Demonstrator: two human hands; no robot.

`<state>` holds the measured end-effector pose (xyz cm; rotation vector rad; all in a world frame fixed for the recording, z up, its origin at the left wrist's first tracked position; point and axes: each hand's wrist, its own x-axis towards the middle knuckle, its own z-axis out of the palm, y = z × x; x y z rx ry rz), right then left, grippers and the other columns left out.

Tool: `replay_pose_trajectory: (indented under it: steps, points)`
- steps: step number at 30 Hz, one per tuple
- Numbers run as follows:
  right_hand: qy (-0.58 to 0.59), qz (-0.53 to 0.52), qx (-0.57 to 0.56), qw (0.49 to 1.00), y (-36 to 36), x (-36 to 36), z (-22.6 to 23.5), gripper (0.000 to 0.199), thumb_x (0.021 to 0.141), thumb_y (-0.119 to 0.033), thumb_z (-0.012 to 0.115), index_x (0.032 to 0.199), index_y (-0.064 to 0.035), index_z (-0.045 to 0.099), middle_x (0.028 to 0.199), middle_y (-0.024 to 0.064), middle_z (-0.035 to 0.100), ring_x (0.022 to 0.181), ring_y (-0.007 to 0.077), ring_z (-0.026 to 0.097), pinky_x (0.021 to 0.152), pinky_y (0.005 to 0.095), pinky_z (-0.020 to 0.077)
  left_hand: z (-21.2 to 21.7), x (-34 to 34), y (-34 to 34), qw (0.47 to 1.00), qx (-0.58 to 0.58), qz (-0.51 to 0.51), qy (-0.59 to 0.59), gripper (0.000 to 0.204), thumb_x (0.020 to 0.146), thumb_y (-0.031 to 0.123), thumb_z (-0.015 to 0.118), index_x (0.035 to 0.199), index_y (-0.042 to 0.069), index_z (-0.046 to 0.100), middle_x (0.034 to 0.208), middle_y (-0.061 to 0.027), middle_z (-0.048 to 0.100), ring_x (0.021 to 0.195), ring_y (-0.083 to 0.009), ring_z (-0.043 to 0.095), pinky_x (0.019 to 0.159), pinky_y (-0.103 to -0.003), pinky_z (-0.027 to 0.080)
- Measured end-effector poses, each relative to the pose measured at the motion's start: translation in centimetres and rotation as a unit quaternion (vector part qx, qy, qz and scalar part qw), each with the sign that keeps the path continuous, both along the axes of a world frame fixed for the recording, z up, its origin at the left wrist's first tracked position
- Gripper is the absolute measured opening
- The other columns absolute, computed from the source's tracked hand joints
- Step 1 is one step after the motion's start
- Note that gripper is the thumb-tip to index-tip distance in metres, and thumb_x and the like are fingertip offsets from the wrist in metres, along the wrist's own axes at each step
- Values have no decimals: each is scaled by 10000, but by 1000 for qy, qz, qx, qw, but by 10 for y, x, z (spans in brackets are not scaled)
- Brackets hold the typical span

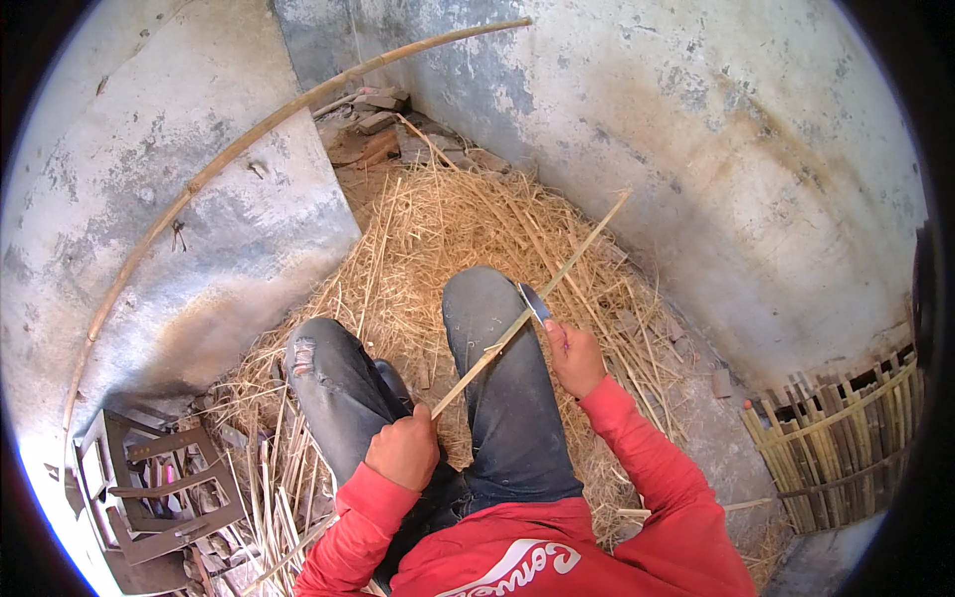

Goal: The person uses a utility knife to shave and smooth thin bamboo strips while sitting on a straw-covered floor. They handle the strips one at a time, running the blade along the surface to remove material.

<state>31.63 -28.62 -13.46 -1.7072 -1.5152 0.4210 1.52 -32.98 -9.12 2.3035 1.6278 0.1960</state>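
Note:
My left hand (405, 453) is closed around the lower end of a long, thin bamboo strip (468, 379). The strip slants up to the right, crosses over my right knee and ends above the straw. A knife (535, 302) is gripped in my right hand (575, 358), with its blade pointing up and left against or just over the strip. Close to the blade, a small curl or sliver sticks out from the strip. The knife's handle is mostly hidden by my fingers.
Straw and shavings (418, 229) cover the floor ahead of my knees. A long curved bamboo pole (239, 146) leans at the left wall. Lower left stands a brown metal frame (129, 532) beside split strips. A bamboo slat fence (836, 448) is at right; broken bricks (378, 121) lie in the corner.

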Motion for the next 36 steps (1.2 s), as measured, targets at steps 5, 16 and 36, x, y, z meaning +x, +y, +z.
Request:
replay_pose_trajectory:
  steps: [5, 16, 36]
  points:
    - [48, 33, -26, 998, -18, -20, -7, 476, 1068, -362, 540, 774, -1, 639, 637, 247, 554, 581, 430, 579, 546, 478, 424, -8, 4, 0, 999, -32, 11, -37, 218, 1020, 258, 565, 959, 52, 527, 732, -253, 667, 687, -486, 669, 622, -594, 534]
    - [159, 30, -39, 986, -32, -19, -19, 471, 1054, -362, 588, 766, 3, 655, 560, 127, 497, 524, 207, 507, 529, 391, 397, -11, 25, 12, 995, -36, 27, -90, 200, 1027, 238, 561, 1003, 40, 557, 752, -266, 669, 706, -495, 663, 634, -606, 525]
    - [-19, -137, 76, 987, 63, 95, -24, 483, 1044, -404, 589, 848, 19, 717, 606, 161, 555, 533, 271, 508, 547, 426, 411, -9, -128, -77, 995, -33, 48, -83, 257, 963, 189, 678, 788, 33, 570, 617, -228, 578, 576, -453, 601, 530, -522, 450]
